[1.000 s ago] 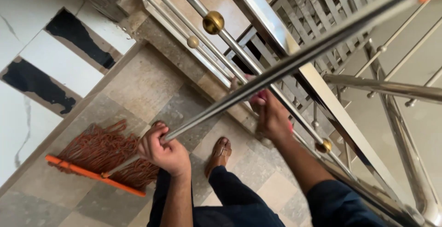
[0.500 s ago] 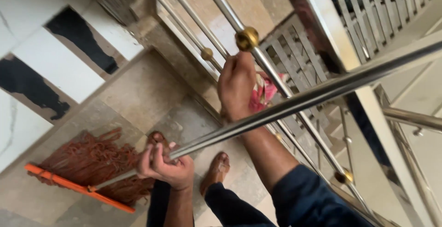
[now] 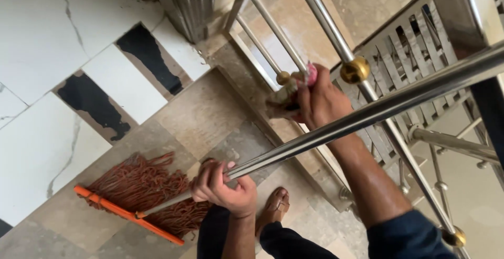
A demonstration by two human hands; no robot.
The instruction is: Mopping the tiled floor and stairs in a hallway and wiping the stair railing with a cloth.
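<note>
My left hand (image 3: 223, 188) is closed around the steel mop handle (image 3: 336, 130), which slants up past my right forearm. Below and to the left of that hand, the orange mop head (image 3: 137, 196) lies on the tiled floor (image 3: 194, 117). My right hand (image 3: 317, 101) is clenched on a pink cloth (image 3: 311, 73), pressed against a steel railing bar (image 3: 320, 20) just beside a brass ball (image 3: 355, 70).

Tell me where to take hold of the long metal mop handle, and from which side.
Grip the long metal mop handle on its bare shiny run above the left hand, coming from over the top. It is a smooth round tube slanting up from the orange mop head on the floor; the right hand holds a pink cloth at the railing.
</note>
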